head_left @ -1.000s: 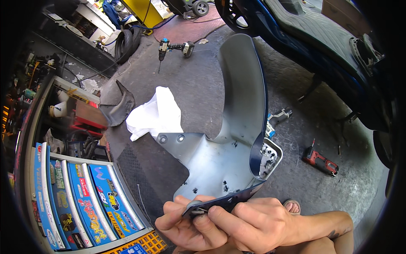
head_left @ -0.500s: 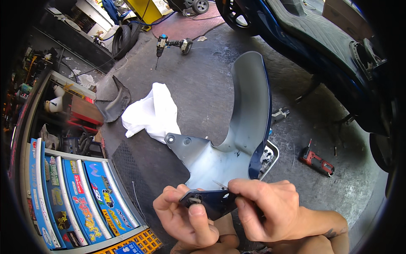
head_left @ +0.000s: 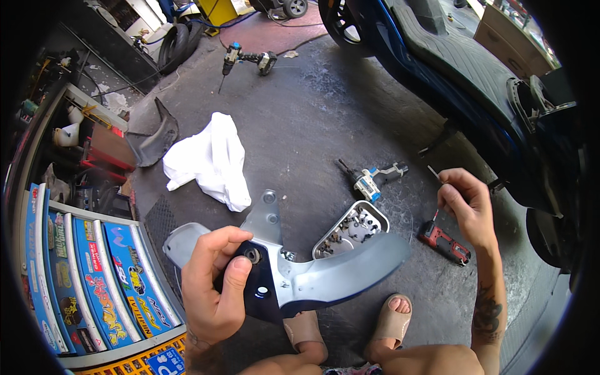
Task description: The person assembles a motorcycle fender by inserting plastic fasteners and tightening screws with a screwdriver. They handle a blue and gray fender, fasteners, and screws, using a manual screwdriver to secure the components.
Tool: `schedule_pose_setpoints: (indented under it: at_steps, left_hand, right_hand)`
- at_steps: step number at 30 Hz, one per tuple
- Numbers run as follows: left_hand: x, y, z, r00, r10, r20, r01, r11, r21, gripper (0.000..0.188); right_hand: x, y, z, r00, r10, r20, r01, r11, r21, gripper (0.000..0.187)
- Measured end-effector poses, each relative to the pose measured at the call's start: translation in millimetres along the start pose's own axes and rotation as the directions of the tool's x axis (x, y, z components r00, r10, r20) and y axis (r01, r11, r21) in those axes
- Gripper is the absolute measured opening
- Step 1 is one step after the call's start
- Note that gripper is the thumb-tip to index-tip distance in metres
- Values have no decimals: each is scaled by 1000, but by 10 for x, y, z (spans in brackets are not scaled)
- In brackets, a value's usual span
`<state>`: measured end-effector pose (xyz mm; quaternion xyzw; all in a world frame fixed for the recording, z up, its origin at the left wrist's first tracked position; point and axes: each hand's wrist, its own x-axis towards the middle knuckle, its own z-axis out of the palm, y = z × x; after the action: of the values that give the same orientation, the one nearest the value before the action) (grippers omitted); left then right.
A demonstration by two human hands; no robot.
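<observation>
Both hands show in my head view, well apart: the left hand (head_left: 215, 287) has its thumb and fingers closed on the dark blue mounting flap of a scooter fender (head_left: 337, 275), the thumb beside a metal collar (head_left: 252, 255) set in one of its holes. From that grip the fender hangs above the floor (head_left: 300, 137), pale grey inner face turned partly up toward me, its long curved end reaching right and overlapping, from my angle, the near edge of a white tray (head_left: 386, 219) of loose screws and clips (head_left: 356, 226). Off to the right, the right hand (head_left: 467, 203) is raised with thumb and forefinger pinched on a slim rod (head_left: 433, 172); I can't make out what kind of tool it is. Just below that hand in my view lies a red and black cordless tool (head_left: 445, 242), and beyond the tray I see a white and blue impact driver (head_left: 370, 181). Farther off are a cordless drill (head_left: 233, 55) and a crumpled white cloth (head_left: 215, 159), with a dark fairing piece (head_left: 156, 134) beside the cloth. A blue scooter (head_left: 406, 69) fills my upper right, and a drawer cabinet (head_left: 119, 281) covered in stickers stands at left.
</observation>
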<state>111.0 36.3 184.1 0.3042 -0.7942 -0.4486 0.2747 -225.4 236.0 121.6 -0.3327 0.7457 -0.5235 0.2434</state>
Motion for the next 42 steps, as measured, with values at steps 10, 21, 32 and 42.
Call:
schedule_pose_setpoints:
  at_steps: [10,21,32,42]
  left_hand:
    - [1252,-327,-43,930,-9,368,210,835,-509,16]
    - [1258,-1512,661,774,-130,619,632,208,-747,35]
    - [76,-1180,1074,616,-248,747,745,493,-451,36]
    - [-365,-1049,1106,520,-324,790,779,559,-284,33]
  right_hand:
    - [34,273,344,734,-14,679,-373,827,420,19]
    - [-737,-826,599,911,-100,400,-215,711,669,26]
    - [-333,-756,-8,983,14,184,-20,999,33,26]
    - [-1129,403,767,908,98,408,-97,995,-25,22]
